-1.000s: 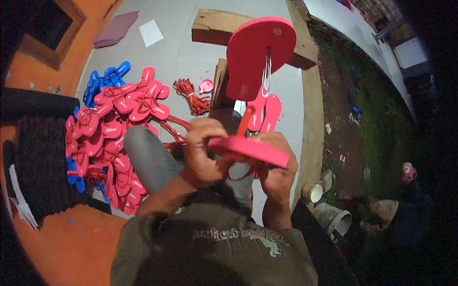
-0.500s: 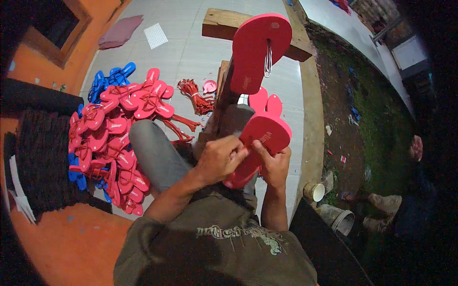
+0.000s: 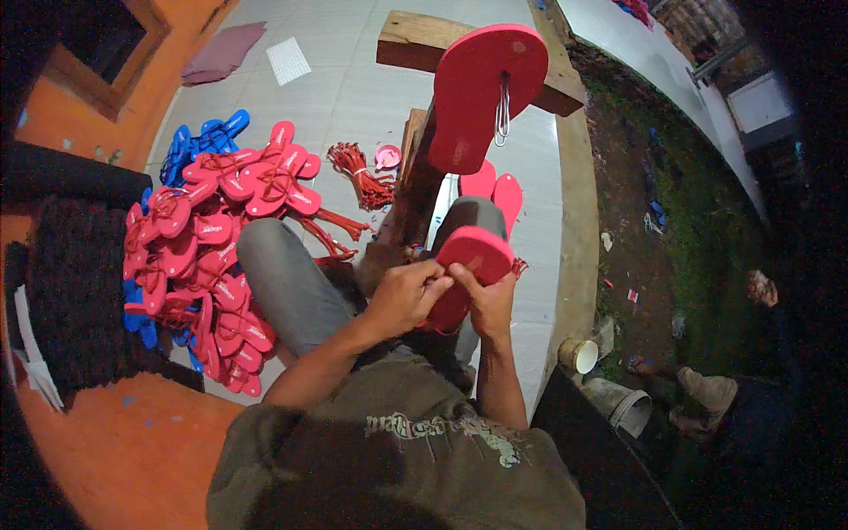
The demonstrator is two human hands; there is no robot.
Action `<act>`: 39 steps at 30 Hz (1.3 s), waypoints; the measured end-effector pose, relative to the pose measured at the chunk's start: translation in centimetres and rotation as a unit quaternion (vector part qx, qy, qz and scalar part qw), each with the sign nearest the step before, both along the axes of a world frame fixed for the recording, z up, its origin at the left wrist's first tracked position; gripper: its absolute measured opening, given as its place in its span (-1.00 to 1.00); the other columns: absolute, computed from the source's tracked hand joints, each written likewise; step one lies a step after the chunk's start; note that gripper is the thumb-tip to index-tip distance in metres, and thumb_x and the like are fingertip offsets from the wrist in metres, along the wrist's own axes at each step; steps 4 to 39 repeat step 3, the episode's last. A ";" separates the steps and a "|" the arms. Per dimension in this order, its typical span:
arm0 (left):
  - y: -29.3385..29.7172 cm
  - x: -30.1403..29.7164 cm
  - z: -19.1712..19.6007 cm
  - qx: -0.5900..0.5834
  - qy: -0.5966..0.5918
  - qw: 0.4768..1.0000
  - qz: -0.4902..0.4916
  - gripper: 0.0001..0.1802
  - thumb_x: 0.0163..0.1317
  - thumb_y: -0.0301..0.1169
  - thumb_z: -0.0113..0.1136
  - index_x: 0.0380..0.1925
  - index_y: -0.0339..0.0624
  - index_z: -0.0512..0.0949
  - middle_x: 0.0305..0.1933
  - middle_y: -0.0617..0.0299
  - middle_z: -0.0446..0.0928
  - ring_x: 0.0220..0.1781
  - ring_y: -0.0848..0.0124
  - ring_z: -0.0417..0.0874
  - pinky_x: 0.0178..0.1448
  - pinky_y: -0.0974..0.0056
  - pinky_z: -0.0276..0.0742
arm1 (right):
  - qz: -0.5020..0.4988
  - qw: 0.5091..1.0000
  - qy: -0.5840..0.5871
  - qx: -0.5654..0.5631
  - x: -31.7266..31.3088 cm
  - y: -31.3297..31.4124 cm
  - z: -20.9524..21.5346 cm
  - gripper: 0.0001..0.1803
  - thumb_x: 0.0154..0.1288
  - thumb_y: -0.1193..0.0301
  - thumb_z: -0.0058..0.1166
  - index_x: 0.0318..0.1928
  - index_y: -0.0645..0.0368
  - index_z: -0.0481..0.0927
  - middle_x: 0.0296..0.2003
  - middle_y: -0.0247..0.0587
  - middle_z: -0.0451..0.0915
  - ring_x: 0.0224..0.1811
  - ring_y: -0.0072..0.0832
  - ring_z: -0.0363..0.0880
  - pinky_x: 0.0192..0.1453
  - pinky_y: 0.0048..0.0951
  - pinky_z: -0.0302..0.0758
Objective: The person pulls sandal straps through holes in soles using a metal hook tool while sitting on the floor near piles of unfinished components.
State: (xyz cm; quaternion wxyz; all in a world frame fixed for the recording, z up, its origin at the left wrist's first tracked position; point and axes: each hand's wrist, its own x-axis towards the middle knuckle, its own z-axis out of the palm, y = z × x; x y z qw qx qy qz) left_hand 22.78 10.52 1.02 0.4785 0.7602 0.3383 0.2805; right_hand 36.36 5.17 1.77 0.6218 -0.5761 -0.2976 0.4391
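A pink-red flip-flop (image 3: 477, 252) is held in front of my lap, its darker red face towards me and a bit of red strap showing at its lower edge. Closed around its right side is my right hand (image 3: 490, 305), thumb on the face. My left hand (image 3: 402, 299) has its fingers bent shut at the left edge, both thumbs almost meeting; what lies under its fingertips is hidden. Beyond my hands, a red sole (image 3: 477, 79) is propped on a wooden stand (image 3: 411, 46), a bent metal wire hook (image 3: 503, 115) hanging from its hole.
Left of my knee lies a heap of pink flip-flops (image 3: 212, 230) with blue ones (image 3: 208, 141). A bundle of red straps (image 3: 358, 172) and a small pink dish (image 3: 388, 157) are near the stand. Buckets (image 3: 579, 355) stand at right; another person's hand (image 3: 762, 288) shows further right.
The flip-flop has come lower and been turned, so its printed pink face has given way to a darker red one. Both hands have shifted with it. The other person's hand moved slightly.
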 end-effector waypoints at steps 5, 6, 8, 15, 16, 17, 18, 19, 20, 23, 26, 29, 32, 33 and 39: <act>-0.9 -0.7 -1.1 -0.075 0.008 0.997 -0.036 -0.67 0.02 -0.18 0.18 -0.37 -0.23 0.48 -0.47 0.10 0.51 -0.48 0.33 0.52 -0.37 0.31 0.40 | 0.046 0.997 -0.057 -0.023 0.2 -0.7 -0.4 -0.66 0.03 0.44 0.16 -0.14 0.25 0.50 -0.31 -0.29 0.58 -0.30 -0.49 0.55 -0.17 -0.48 0.46; -0.9 -0.7 -1.1 -0.075 0.008 0.997 -0.036 -0.67 0.02 -0.18 0.18 -0.37 -0.23 0.48 -0.47 0.10 0.51 -0.48 0.33 0.52 -0.37 0.31 0.40 | 0.046 0.997 -0.057 -0.023 0.2 -0.7 -0.4 -0.66 0.03 0.44 0.16 -0.14 0.25 0.50 -0.31 -0.29 0.58 -0.30 -0.49 0.55 -0.17 -0.48 0.46; -0.9 -0.7 -1.1 -0.075 0.008 0.997 -0.036 -0.67 0.02 -0.18 0.18 -0.37 -0.23 0.48 -0.47 0.10 0.51 -0.48 0.33 0.52 -0.37 0.31 0.40 | 0.046 0.997 -0.057 -0.023 0.2 -0.7 -0.4 -0.66 0.03 0.44 0.16 -0.14 0.25 0.50 -0.31 -0.29 0.58 -0.30 -0.49 0.55 -0.17 -0.48 0.46; -0.9 -0.7 -1.1 -0.075 0.008 0.997 -0.036 -0.67 0.02 -0.18 0.18 -0.37 -0.23 0.48 -0.47 0.10 0.51 -0.48 0.33 0.52 -0.37 0.31 0.40 | 0.046 0.997 -0.057 -0.023 0.2 -0.7 -0.4 -0.66 0.03 0.44 0.16 -0.14 0.25 0.50 -0.31 -0.29 0.58 -0.30 -0.49 0.55 -0.17 -0.48 0.46; -0.9 -0.7 -1.1 -0.075 0.008 0.997 -0.036 -0.67 0.02 -0.18 0.18 -0.37 -0.23 0.48 -0.47 0.10 0.51 -0.48 0.33 0.52 -0.37 0.31 0.40 | 0.046 0.997 -0.057 -0.023 0.2 -0.7 -0.4 -0.66 0.03 0.44 0.16 -0.14 0.25 0.50 -0.31 -0.29 0.58 -0.30 -0.49 0.55 -0.17 -0.48 0.46; -0.9 -0.7 -1.1 -0.075 0.008 0.997 -0.036 -0.67 0.02 -0.18 0.18 -0.37 -0.23 0.48 -0.47 0.10 0.51 -0.48 0.33 0.52 -0.37 0.31 0.40 | 0.046 0.997 -0.057 -0.023 0.2 -0.7 -0.4 -0.66 0.03 0.44 0.16 -0.14 0.25 0.50 -0.31 -0.29 0.58 -0.30 -0.49 0.55 -0.17 -0.48 0.46; -0.9 -0.7 -1.1 -0.075 0.008 0.997 -0.036 -0.67 0.02 -0.18 0.18 -0.37 -0.23 0.48 -0.47 0.10 0.51 -0.48 0.33 0.52 -0.37 0.31 0.40 | 0.046 0.997 -0.057 -0.023 0.2 -0.7 -0.4 -0.66 0.03 0.44 0.16 -0.14 0.25 0.50 -0.31 -0.29 0.58 -0.30 -0.49 0.55 -0.17 -0.48 0.46; -0.9 -0.7 -1.1 -0.075 0.008 0.997 -0.036 -0.67 0.02 -0.18 0.18 -0.37 -0.23 0.48 -0.47 0.10 0.51 -0.48 0.33 0.52 -0.37 0.31 0.40 | 0.046 0.997 -0.057 -0.023 0.2 -0.7 -0.4 -0.66 0.03 0.44 0.16 -0.14 0.25 0.50 -0.31 -0.29 0.58 -0.30 -0.49 0.55 -0.17 -0.48 0.46; -0.9 -0.7 -1.1 -0.075 0.008 0.997 -0.036 -0.67 0.02 -0.18 0.18 -0.37 -0.23 0.48 -0.47 0.10 0.51 -0.48 0.33 0.52 -0.37 0.31 0.40 | 0.046 0.997 -0.057 -0.023 0.2 -0.7 -0.4 -0.66 0.03 0.44 0.16 -0.14 0.25 0.50 -0.31 -0.29 0.58 -0.30 -0.49 0.55 -0.17 -0.48 0.46; -0.9 -0.7 -1.1 -0.075 0.008 0.997 -0.036 -0.67 0.02 -0.18 0.18 -0.37 -0.23 0.48 -0.47 0.10 0.51 -0.48 0.33 0.52 -0.37 0.31 0.40 | 0.046 0.997 -0.057 -0.023 0.2 -0.7 -0.4 -0.66 0.03 0.44 0.16 -0.14 0.25 0.50 -0.31 -0.29 0.58 -0.30 -0.49 0.55 -0.17 -0.48 0.46; -0.9 -0.7 -1.1 -0.075 0.008 0.997 -0.036 -0.67 0.02 -0.18 0.18 -0.37 -0.23 0.48 -0.47 0.10 0.51 -0.48 0.33 0.52 -0.37 0.31 0.40 | 0.046 0.997 -0.057 -0.023 0.2 -0.7 -0.4 -0.66 0.03 0.44 0.16 -0.14 0.25 0.50 -0.31 -0.29 0.58 -0.30 -0.49 0.55 -0.17 -0.48 0.46; -0.9 -0.7 -1.1 -0.075 0.008 0.997 -0.036 -0.67 0.02 -0.18 0.18 -0.37 -0.23 0.48 -0.47 0.10 0.51 -0.48 0.33 0.52 -0.37 0.31 0.40 | 0.046 0.997 -0.057 -0.023 0.2 -0.7 -0.4 -0.66 0.03 0.44 0.16 -0.14 0.25 0.50 -0.31 -0.29 0.58 -0.30 -0.49 0.55 -0.17 -0.48 0.46; -0.9 -0.7 -1.1 -0.075 0.008 0.997 -0.036 -0.67 0.02 -0.18 0.18 -0.37 -0.23 0.48 -0.47 0.10 0.51 -0.48 0.33 0.52 -0.37 0.31 0.40 | 0.046 0.997 -0.057 -0.023 0.2 -0.7 -0.4 -0.66 0.03 0.44 0.16 -0.14 0.25 0.50 -0.31 -0.29 0.58 -0.30 -0.49 0.55 -0.17 -0.48 0.46; -0.9 -0.7 -1.1 -0.075 0.008 0.997 -0.036 -0.67 0.02 -0.18 0.18 -0.37 -0.23 0.48 -0.47 0.10 0.51 -0.48 0.33 0.52 -0.37 0.31 0.40 | 0.046 0.997 -0.057 -0.023 0.2 -0.7 -0.4 -0.66 0.03 0.44 0.16 -0.14 0.25 0.50 -0.31 -0.29 0.58 -0.30 -0.49 0.55 -0.17 -0.48 0.46; -0.9 -0.7 -1.1 -0.075 0.008 0.997 -0.036 -0.67 0.02 -0.18 0.18 -0.37 -0.23 0.48 -0.47 0.10 0.51 -0.48 0.33 0.52 -0.37 0.31 0.40 | 0.046 0.997 -0.057 -0.023 0.2 -0.7 -0.4 -0.66 0.03 0.44 0.16 -0.14 0.25 0.50 -0.31 -0.29 0.58 -0.30 -0.49 0.55 -0.17 -0.48 0.46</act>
